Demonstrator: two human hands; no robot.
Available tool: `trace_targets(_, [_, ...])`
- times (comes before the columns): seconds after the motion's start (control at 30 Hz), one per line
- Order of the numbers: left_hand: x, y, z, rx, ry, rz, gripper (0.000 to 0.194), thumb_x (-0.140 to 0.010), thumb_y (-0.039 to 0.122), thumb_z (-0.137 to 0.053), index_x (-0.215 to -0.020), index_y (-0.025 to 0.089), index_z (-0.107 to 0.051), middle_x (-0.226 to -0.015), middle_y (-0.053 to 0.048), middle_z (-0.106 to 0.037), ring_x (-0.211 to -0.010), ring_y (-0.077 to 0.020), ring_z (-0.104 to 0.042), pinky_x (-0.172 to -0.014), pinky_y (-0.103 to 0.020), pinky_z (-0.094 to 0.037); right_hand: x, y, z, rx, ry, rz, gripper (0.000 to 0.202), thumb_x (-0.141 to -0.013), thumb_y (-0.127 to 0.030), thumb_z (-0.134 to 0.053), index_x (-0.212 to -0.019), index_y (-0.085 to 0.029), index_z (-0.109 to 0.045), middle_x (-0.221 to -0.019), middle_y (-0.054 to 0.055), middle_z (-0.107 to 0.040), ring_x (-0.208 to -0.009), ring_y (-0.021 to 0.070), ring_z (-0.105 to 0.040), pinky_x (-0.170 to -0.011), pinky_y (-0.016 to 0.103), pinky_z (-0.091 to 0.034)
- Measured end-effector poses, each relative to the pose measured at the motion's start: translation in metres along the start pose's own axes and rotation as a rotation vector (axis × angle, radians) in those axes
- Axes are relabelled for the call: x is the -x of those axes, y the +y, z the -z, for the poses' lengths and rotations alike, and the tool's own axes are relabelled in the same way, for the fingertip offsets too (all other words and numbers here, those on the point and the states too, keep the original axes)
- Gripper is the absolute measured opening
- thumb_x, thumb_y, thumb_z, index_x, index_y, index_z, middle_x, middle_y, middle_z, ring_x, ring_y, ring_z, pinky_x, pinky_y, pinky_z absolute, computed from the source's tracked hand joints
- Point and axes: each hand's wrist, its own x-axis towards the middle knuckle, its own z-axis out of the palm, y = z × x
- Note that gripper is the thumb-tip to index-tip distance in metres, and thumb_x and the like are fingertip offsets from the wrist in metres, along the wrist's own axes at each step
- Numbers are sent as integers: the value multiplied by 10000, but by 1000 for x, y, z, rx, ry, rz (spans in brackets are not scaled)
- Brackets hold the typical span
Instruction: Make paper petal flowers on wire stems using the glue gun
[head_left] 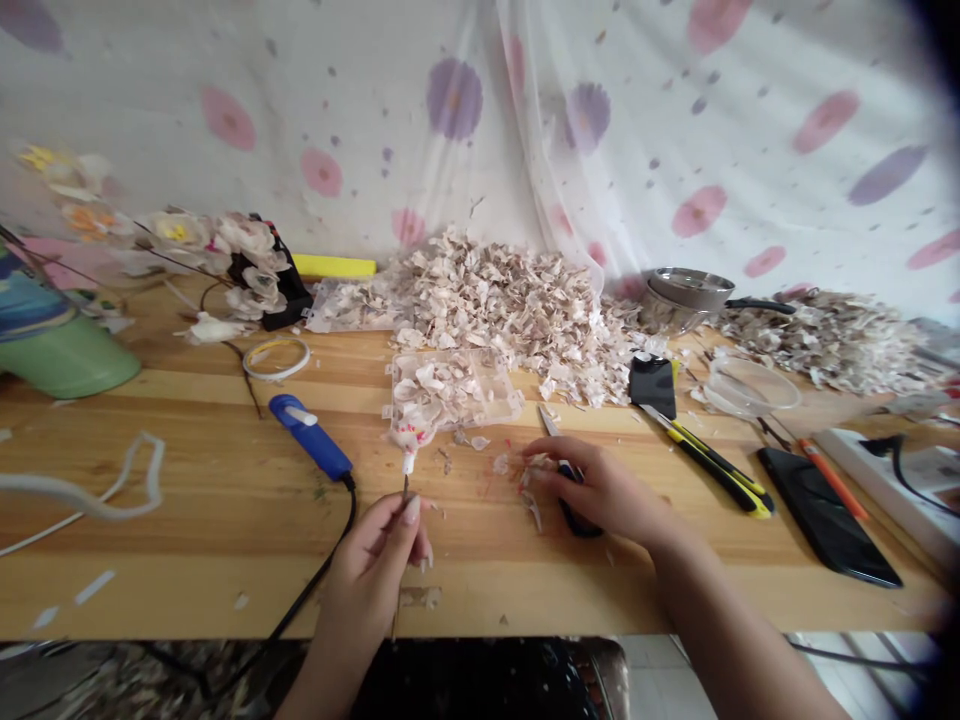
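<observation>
My left hand [386,550] is closed in a pinch on the thin stem of a handmade flower [411,436], which points up and away from me. Its head has pale petals with pink bits in the middle, and white wrapping sits just below. Over a few small pale dried petals [534,505] on the table, my right hand [589,485] bends its fingers, with some petals at the fingertips. Scissors [576,515] lie partly under that hand, blades pointing away. Just behind the flower stands a clear plastic box [491,400] with loose petals in it.
A big petal heap [502,300] lies at the back. To the left are a blue corded tool [319,440], a tape roll [276,358] and finished flowers [244,245]. On the right are a yellow-black utility knife [712,465], a phone [825,515] and a power strip [900,490].
</observation>
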Motion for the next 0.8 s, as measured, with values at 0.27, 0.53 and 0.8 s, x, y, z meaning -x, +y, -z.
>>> trace_targets(0.27, [4,-2,2,-75,3,-21,275,-787,461,-674,-837,191,-698,-540,53,-575,-548,-129,-516,-573,-234,-435,8,-15,-11,229,-147,206,311,-827,-60,-521,-1061,-212,-661,-1218,77,-587,-1113,185,-567,-975,316,-455])
trace_targets(0.53, [6,-1,0,-86,20,-37,236,-794,445,-664,-833,215,-690,-543,64,-575,-552,-123,-511,-582,-220,-427,1,9,5,225,6,-3,195,-773,-42,-516,-834,-180,-640,-909,44,-636,-774,151,-604,-733,273,-480])
trace_targets(0.8, [10,-9,3,-388,135,-99,366,-785,547,-610,-940,223,-680,-725,-1,-672,-771,-235,-615,-741,-324,-427,13,21,14,220,38,-92,262,-750,-80,-519,-950,-183,-653,-1002,75,-658,-858,193,-640,-807,340,-517])
